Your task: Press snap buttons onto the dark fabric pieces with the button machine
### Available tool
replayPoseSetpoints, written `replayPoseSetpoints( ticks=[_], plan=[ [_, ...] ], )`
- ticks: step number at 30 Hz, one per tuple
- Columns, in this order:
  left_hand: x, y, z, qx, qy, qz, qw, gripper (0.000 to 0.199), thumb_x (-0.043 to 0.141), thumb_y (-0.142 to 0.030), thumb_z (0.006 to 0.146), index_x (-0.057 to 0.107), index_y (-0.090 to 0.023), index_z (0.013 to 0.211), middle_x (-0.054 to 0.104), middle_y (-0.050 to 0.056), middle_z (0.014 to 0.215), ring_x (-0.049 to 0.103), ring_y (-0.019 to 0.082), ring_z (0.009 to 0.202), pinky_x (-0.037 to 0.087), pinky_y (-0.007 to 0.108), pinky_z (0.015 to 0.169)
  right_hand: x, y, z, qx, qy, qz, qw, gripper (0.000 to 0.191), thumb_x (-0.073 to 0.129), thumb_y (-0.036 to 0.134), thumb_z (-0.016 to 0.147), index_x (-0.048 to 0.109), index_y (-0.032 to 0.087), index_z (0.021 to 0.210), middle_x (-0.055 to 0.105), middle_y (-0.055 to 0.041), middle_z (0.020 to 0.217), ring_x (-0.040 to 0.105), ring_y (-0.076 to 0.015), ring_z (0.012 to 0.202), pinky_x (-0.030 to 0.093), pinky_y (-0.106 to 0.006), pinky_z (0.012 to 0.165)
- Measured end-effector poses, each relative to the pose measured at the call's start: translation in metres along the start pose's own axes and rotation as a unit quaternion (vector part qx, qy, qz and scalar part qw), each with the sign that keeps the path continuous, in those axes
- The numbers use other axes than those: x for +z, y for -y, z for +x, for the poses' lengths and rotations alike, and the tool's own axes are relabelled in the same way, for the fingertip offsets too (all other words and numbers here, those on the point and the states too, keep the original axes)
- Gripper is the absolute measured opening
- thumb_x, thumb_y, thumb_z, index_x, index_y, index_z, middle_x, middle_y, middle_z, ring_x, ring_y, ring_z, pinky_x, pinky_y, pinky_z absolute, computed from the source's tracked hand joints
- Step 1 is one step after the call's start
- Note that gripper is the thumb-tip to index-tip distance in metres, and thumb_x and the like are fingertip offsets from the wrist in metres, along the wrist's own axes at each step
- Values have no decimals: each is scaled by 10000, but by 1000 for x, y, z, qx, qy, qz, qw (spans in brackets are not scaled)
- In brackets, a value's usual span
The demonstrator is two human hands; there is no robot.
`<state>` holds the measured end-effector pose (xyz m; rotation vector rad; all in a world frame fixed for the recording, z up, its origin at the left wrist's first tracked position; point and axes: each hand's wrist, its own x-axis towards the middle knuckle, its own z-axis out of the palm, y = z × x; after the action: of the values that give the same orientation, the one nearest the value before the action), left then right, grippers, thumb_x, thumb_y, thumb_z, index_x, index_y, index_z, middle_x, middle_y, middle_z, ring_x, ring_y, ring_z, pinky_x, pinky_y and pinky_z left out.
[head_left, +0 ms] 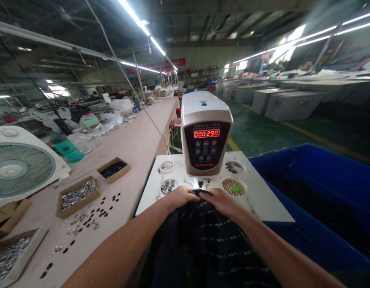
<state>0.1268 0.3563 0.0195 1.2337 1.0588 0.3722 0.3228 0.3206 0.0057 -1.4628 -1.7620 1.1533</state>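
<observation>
A black garment with rows of small white print (215, 232) hangs towards me from the front of a snap-button press (203, 102). My left hand (184, 197) pinches its upper edge on the left, and my right hand (218, 199) grips the same edge on the right. Both thumbs point inward, close together, just below the machine's punch head (200, 183). Whether a button lies under the punch is hidden by the fabric and fingers. Red digits reading 000290 glow on the control panel (206, 134).
Round wells in the white machine table (263, 204) hold metal parts, including brass-coloured pieces (233, 187). On the left bench, cardboard boxes of metal snaps (78, 195) and black caps (113, 170) stand near loose buttons and a fan (19, 168). A blue bin (305, 160) with dark contents borders the right.
</observation>
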Motion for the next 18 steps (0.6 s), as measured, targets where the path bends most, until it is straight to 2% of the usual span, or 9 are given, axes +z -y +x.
replayPoseSetpoints(
  ticks=[4, 8, 13, 18],
  plan=[
    [-3, -4, 11, -4, -5, 8, 1000, 273, 736, -315, 570, 702, -135, 772, 704, 32, 712, 607, 173, 648, 453, 293, 683, -7, -5, 14, 5, -12, -42, 999, 429, 525, 542, 853, 667, 161, 713, 625, -2, 656, 545, -183, 656, 343, -262, 587],
    [-6, -4, 22, -5, -17, 22, 1000, 245, 732, -318, 581, 695, -133, 736, 687, 29, 683, 591, 171, 627, 433, 289, 652, -11, -4, 23, 12, -14, -74, 997, 367, 525, 469, 841, 640, 170, 662, 609, 3, 648, 529, -173, 647, 327, -263, 592],
    [-9, -4, 32, -5, -37, 39, 999, 222, 747, -304, 581, 695, -137, 717, 683, 24, 669, 587, 179, 630, 423, 287, 636, -14, 3, 28, 12, -23, -93, 995, 299, 528, 380, 825, 624, 178, 626, 618, -3, 649, 525, -168, 656, 322, -262, 595],
    [-11, -5, 37, -17, -49, 43, 998, 195, 760, -268, 573, 701, -133, 700, 690, 30, 674, 598, 187, 651, 442, 291, 659, -14, 1, 31, 9, -29, -97, 995, 298, 548, 390, 826, 648, 179, 641, 634, -8, 646, 541, -177, 678, 326, -262, 588]
  ],
)
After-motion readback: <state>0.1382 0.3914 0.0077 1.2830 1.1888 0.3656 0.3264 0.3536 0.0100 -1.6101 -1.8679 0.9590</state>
